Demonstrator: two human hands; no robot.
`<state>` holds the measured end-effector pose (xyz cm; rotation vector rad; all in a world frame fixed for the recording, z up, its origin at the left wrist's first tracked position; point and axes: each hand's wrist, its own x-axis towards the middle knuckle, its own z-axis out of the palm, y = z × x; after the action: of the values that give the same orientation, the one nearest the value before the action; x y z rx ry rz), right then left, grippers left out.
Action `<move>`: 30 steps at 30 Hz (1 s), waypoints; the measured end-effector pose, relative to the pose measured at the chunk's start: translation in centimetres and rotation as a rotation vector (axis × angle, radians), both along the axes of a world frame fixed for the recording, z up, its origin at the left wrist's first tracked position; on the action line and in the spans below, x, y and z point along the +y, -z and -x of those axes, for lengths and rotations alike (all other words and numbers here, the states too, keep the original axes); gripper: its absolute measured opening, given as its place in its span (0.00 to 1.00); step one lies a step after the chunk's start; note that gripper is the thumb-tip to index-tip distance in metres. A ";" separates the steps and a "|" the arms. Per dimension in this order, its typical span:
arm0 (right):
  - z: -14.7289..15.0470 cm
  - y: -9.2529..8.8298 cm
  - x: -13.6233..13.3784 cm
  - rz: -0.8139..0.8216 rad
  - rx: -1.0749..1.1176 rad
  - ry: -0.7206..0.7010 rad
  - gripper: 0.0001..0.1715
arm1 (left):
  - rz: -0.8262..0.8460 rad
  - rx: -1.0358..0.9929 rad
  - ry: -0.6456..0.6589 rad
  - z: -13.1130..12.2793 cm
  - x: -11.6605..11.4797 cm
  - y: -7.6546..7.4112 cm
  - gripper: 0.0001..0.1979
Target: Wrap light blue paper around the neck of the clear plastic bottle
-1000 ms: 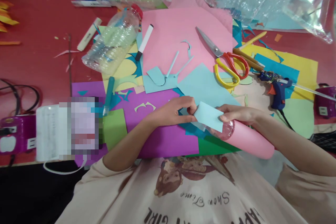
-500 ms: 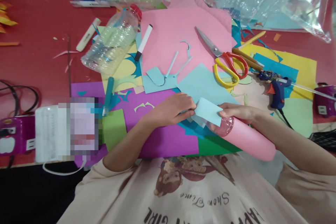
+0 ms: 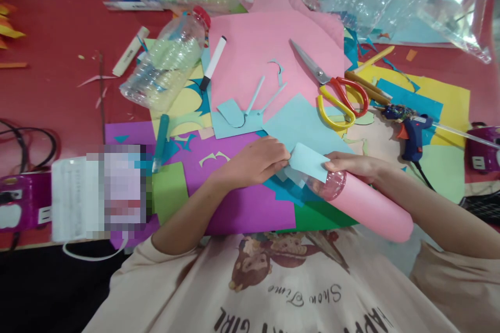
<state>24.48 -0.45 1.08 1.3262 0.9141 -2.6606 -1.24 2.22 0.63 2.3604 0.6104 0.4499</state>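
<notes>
A plastic bottle [image 3: 371, 205] wrapped in pink paper lies tilted near my body, its clear shoulder pointing left and its neck hidden. Over the neck end sits a light blue piece of paper [image 3: 310, 161]. My right hand [image 3: 353, 164] is closed on the bottle's upper side, with the thumb pressing the right edge of the blue paper. At the paper's left edge, my left hand [image 3: 263, 161] pinches it with curled fingers. Scissors [image 3: 326, 80] with red and yellow handles rest above, blades apart, on pink paper [image 3: 250, 52].
A blue glue gun [image 3: 414, 138] lies at right with its cord trailing down. A clear bottle [image 3: 167, 62] with a red cap and a marker [image 3: 213, 62] lie at upper left. More clear bottles line the back. A white box-like device [image 3: 74, 200] stands at left.
The blue paper and the bottle's neck end have shifted very slightly, with the bottle's base a touch lower and farther right. Both hands keep their hold.
</notes>
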 end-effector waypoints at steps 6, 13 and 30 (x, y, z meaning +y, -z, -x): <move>-0.3 0.1 -0.2 0.046 0.027 0.060 0.35 | -0.018 -0.020 -0.020 0.1 0.0 0.6 0.22; 0.2 0.0 -0.7 0.007 0.036 0.142 0.32 | 0.100 -0.072 -0.187 0.2 -0.3 1.2 0.15; -1.6 -8.5 4.4 -1.431 -0.889 0.221 0.37 | 0.613 -0.367 -0.639 -0.8 0.2 0.7 0.15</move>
<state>26.11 3.93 9.57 2.4262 2.5408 -0.7877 -0.42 2.39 -0.02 1.4272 1.1311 0.8133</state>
